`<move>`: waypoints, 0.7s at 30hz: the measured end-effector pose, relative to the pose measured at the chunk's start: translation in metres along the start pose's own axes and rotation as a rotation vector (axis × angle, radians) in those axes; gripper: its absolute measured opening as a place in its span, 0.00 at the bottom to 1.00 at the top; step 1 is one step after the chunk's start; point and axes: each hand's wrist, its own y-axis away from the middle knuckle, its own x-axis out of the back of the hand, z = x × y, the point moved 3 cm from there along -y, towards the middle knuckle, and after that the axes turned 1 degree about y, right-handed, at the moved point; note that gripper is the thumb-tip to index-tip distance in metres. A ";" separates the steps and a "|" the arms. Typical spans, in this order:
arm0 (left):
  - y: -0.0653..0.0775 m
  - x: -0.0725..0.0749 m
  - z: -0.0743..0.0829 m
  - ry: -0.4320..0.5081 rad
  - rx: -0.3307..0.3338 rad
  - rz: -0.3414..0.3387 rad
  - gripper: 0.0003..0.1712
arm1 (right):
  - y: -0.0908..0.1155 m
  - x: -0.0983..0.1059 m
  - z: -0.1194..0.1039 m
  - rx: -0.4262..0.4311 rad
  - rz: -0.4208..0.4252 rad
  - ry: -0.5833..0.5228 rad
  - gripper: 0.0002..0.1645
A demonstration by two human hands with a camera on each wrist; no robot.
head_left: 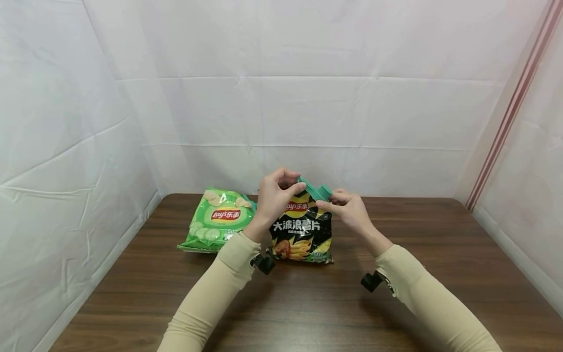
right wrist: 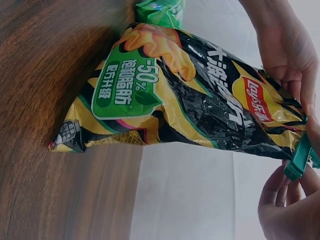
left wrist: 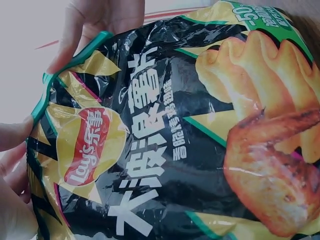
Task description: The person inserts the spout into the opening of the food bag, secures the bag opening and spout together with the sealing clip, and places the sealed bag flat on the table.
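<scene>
A black-and-yellow potato chip bag stands upright on the table, its bottom edge on the wood. Across its top runs a teal bag clip, slanting down to the right in the head view. My left hand pinches the bag's upper left corner, thumb in front, at one end of the clip. At the other end, my right hand holds the clip between thumb and fingers. The bag's printed front fills most of the left wrist view.
A green potato chip bag leans back to the left of the black one, with a teal strip at its upper right edge. The brown wooden table is bordered by white cloth walls at the back and sides.
</scene>
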 end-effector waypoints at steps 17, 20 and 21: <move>-0.002 -0.002 -0.008 0.014 0.099 -0.028 0.11 | 0.017 0.000 -0.034 0.022 -0.019 0.022 0.16; -0.005 -0.004 -0.022 0.011 0.102 -0.039 0.11 | 0.017 0.000 -0.034 0.024 -0.021 0.031 0.16; -0.006 -0.005 -0.027 0.010 0.104 -0.046 0.11 | 0.017 0.001 -0.034 0.024 -0.021 0.033 0.16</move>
